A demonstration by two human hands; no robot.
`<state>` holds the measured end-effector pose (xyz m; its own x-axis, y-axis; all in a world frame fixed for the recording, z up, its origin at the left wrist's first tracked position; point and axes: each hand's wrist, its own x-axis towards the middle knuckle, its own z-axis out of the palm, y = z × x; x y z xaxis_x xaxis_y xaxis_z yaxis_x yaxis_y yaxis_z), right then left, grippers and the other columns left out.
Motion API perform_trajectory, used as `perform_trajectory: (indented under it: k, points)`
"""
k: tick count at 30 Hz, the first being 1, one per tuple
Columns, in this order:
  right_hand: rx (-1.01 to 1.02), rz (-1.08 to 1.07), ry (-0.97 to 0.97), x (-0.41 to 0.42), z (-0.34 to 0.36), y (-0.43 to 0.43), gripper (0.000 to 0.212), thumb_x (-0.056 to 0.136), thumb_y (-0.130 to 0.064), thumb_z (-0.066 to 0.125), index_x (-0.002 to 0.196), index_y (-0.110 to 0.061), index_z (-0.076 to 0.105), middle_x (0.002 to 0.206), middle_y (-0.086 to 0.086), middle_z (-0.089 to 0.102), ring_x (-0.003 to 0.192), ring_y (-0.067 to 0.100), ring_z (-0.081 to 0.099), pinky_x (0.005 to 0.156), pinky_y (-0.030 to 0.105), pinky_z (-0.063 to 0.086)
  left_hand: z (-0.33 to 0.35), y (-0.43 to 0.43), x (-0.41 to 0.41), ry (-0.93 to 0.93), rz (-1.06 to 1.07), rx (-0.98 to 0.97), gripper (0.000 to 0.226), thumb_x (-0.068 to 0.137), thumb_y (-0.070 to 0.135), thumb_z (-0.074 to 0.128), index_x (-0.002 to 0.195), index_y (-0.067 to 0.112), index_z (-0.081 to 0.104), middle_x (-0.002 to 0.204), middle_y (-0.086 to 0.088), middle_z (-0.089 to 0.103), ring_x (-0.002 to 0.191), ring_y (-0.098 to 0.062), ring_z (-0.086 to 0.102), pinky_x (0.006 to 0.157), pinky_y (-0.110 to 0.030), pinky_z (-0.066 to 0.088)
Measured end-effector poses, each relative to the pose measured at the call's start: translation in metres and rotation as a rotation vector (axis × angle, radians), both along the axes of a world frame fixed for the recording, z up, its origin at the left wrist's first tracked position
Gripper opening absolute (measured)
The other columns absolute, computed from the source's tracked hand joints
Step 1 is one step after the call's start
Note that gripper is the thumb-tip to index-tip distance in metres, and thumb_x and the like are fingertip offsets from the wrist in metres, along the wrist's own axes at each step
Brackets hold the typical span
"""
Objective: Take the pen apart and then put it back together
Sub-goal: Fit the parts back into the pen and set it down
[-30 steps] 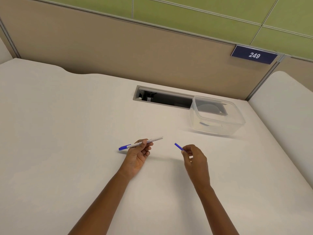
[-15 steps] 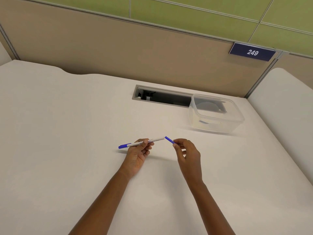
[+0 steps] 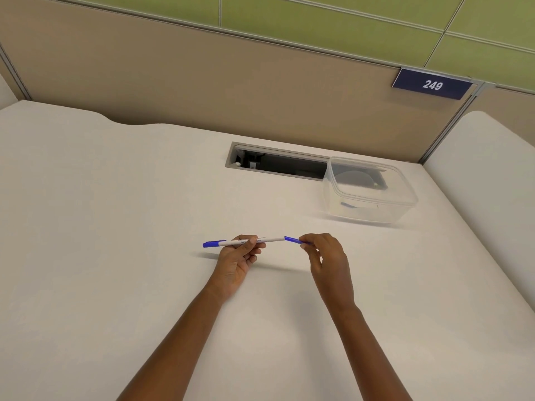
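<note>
Cap point(image 3: 293, 240) now against barrel point(image 3: 270, 239)

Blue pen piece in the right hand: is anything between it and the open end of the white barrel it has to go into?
Nothing visible. The blue piece, pinched by the right hand, has its tip right at the end of the white barrel, which the left hand grips further back. Whether they touch is unclear.

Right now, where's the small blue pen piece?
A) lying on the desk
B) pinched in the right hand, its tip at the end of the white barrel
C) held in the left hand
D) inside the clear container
B: the right hand pinches the blue piece, whose tip meets the white barrel held by the left hand.
</note>
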<state>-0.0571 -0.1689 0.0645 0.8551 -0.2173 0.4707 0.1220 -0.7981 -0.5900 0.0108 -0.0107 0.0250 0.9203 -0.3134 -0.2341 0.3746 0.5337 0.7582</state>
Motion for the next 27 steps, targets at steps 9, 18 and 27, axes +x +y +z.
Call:
perform_trajectory:
  k: [9,18,27]
  points:
    - [0.114,0.06,0.094,0.007,0.0039,0.0008,0.018,0.09,-0.015,0.047,0.09,-0.01,0.065,0.081,0.001,0.06,0.079,0.02,0.054,0.072,0.006,0.036,0.001,0.0004,-0.0023,-0.037,-0.022,0.049,0.018,0.089,0.004,0.047,0.077,0.01,0.058,0.058,0.003,0.07,0.053,-0.003,0.058,0.054,-0.012,0.043]
    - [0.378,0.027,0.146,0.0009,0.005,0.0014,0.02,0.088,-0.004,0.053,0.089,-0.022,0.059,0.088,-0.01,0.061,0.079,-0.009,0.054,0.064,0.004,0.041,0.0012,0.0002,-0.0031,-0.051,-0.026,0.05,0.016,0.088,0.003,0.048,0.077,0.009,0.057,0.059,0.002,0.07,0.053,-0.003,0.057,0.054,-0.012,0.043]
    - [0.477,0.006,0.196,0.0,0.0006,0.0004,0.012,0.091,-0.014,0.051,0.09,-0.024,0.058,0.081,-0.004,0.062,0.079,0.015,0.059,0.066,0.016,0.047,0.0021,-0.0005,-0.0038,-0.067,-0.028,0.068,0.016,0.088,0.002,0.048,0.076,0.009,0.056,0.058,0.003,0.069,0.052,-0.003,0.056,0.054,-0.013,0.041]
